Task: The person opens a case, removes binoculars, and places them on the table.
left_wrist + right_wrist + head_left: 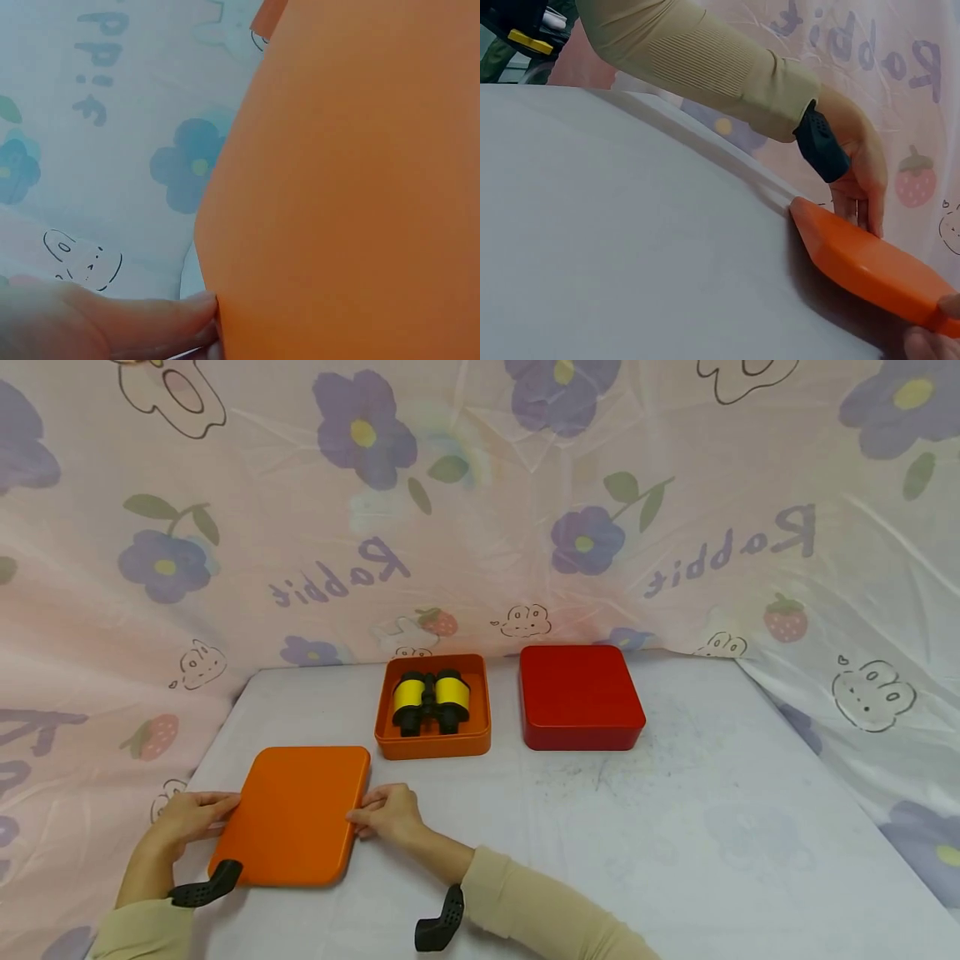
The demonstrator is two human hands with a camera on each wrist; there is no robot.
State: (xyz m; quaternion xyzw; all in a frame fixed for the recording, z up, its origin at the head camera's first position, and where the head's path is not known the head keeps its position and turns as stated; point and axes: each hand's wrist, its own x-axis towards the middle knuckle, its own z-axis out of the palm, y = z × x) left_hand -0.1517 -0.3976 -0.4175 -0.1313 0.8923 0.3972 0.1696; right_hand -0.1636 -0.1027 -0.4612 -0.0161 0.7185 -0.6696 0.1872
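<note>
An orange square lid [300, 814] is at the front left of the table, its flat top facing up. My left hand [191, 817] grips its left edge, fingertips at the rim. On the opposite side my right hand [390, 814] pinches the right edge between thumb and fingers. A shadow lies below the lid in the right wrist view, where its near side looks raised off the table. Behind it stands an open orange box [433, 747], holding black and yellow binoculars [452, 697] that lie flat inside.
To the right of the orange box stands a red box [581, 689] with its top covered. A white cloth covers the table [675, 843]. Printed fabric [480, 510] with flowers and rabbits hangs behind and along the sides.
</note>
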